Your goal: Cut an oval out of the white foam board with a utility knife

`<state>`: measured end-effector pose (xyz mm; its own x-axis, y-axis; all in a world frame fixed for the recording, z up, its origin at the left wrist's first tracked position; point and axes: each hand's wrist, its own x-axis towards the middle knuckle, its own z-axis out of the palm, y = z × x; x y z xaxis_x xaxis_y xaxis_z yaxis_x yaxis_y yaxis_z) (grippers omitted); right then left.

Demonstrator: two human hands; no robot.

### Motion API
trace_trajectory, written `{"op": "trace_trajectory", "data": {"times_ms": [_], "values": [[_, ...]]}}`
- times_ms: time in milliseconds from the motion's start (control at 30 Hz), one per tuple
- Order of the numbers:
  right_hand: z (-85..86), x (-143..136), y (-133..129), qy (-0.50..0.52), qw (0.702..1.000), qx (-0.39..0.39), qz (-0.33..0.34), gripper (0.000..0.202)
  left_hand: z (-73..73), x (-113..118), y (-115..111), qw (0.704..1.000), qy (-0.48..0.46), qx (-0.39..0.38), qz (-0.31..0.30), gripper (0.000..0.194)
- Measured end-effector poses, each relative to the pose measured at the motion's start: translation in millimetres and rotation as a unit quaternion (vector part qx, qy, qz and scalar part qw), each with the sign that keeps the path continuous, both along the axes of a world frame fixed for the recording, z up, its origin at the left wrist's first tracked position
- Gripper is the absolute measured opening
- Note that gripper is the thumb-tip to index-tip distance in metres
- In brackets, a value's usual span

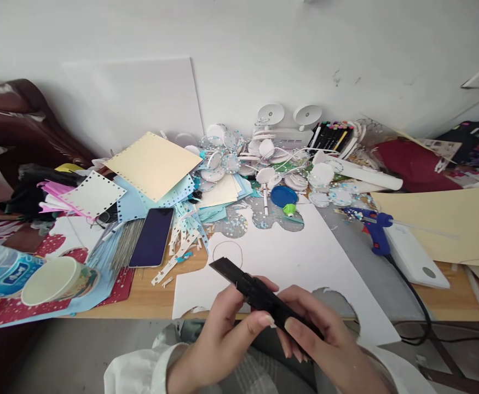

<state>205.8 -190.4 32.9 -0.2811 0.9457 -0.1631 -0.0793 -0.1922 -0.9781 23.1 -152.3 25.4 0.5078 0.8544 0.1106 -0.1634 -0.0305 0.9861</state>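
Both of my hands are wrapped round a black utility knife (pixel 259 295) held over the front edge of the table. Its dark blade points up and to the left. My left hand (pixel 233 328) grips it near the blade end, thumb on top. Farther back on the handle is my right hand (pixel 321 328), fingers curled beneath. Below and beyond the knife lies a white foam or card sheet (pixel 276 254) with round cut-outs along its edges. A circle (pixel 228 254) is drawn on it, just beyond the blade tip.
A phone (pixel 152 238), a paper cup (pixel 61 282) and a water bottle (pixel 5 268) stand to the left. A blue glue gun (pixel 376 230) with a black cord lies right, beside a white box (pixel 415 254). Several white discs (pixel 266 175) pile up at the back near a twin-headed lamp (pixel 288 131).
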Motion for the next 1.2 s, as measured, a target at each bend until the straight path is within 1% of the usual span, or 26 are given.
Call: {"op": "trace_trajectory", "data": {"times_ms": [100, 200, 300, 400, 500, 600, 700, 767, 833, 900, 967, 1000, 1067, 1100, 1133, 1167, 1200], "values": [[-2.9, -1.6, 1.1, 0.007, 1.000, -0.003, -0.029, 0.034, -2.7, -0.9, 0.2, 1.000, -0.001, 0.007, 0.002, 0.028], [-5.8, -1.5, 0.1, 0.002, 1.000, -0.005, -0.023, 0.037, -4.4, 0.8, 0.9, 1.000, -0.013, 0.020, -0.007, 0.027], [-6.7, -1.3, -1.3, -0.031, 0.999, -0.006, -0.022, 0.041, -4.7, 2.7, 1.0, 1.000, -0.016, 0.025, -0.009, 0.027], [-3.4, -1.7, -1.5, -0.057, 0.998, 0.008, -0.034, 0.039, -4.8, 3.7, 0.9, 1.000, -0.002, 0.006, -0.008, 0.026], [0.7, -1.5, 0.6, -0.052, 0.998, 0.009, -0.033, 0.037, -4.6, 4.8, 1.4, 1.000, 0.007, -0.019, 0.002, 0.026], [2.6, 2.0, 3.2, 0.018, 0.999, -0.022, -0.021, 0.035, -2.7, 6.8, 2.8, 0.998, -0.032, -0.047, 0.002, 0.025], [4.1, 6.8, 3.3, 0.159, 0.985, -0.063, -0.015, 0.045, 1.0, 11.2, 5.1, 0.992, -0.113, -0.058, 0.002, 0.024], [4.9, 6.1, 2.0, 0.236, 0.969, -0.065, -0.036, 0.053, 3.5, 16.2, 6.5, 0.988, -0.148, -0.035, 0.018, 0.025], [4.6, 1.2, 0.6, 0.276, 0.958, -0.046, -0.060, 0.053, 5.4, 22.7, 7.4, 0.989, -0.149, 0.008, 0.017, 0.026], [3.4, -4.6, -0.1, 0.289, 0.954, -0.029, -0.075, 0.043, 5.7, 29.0, 7.3, 0.991, -0.125, 0.046, -0.014, 0.029], [2.5, -4.9, 0.2, 0.292, 0.952, -0.024, -0.091, 0.033, 3.7, 32.7, 7.0, 0.992, -0.085, 0.077, -0.047, 0.036], [2.7, -1.7, 0.7, 0.287, 0.952, -0.027, -0.107, 0.031, 1.6, 32.9, 7.1, 0.993, -0.050, 0.095, -0.050, 0.042], [4.8, 11.6, 2.4, 0.257, 0.953, -0.037, -0.157, 0.033, -4.1, 30.7, 8.0, 0.986, 0.054, 0.151, -0.043, 0.057], [6.7, 20.5, 3.8, 0.235, 0.953, -0.035, -0.188, 0.034, -7.7, 28.6, 8.8, 0.973, 0.121, 0.190, -0.044, 0.065], [9.0, 30.0, 5.7, 0.207, 0.954, -0.036, -0.215, 0.034, -11.6, 26.5, 9.7, 0.951, 0.190, 0.237, -0.058, 0.071], [11.6, 39.1, 8.0, 0.180, 0.955, -0.027, -0.234, 0.034, -15.5, 24.5, 10.6, 0.919, 0.257, 0.289, -0.083, 0.075], [14.4, 47.3, 10.9, 0.156, 0.955, -0.003, -0.251, 0.032, -19.4, 23.0, 11.3, 0.878, 0.316, 0.342, -0.112, 0.078]]}}
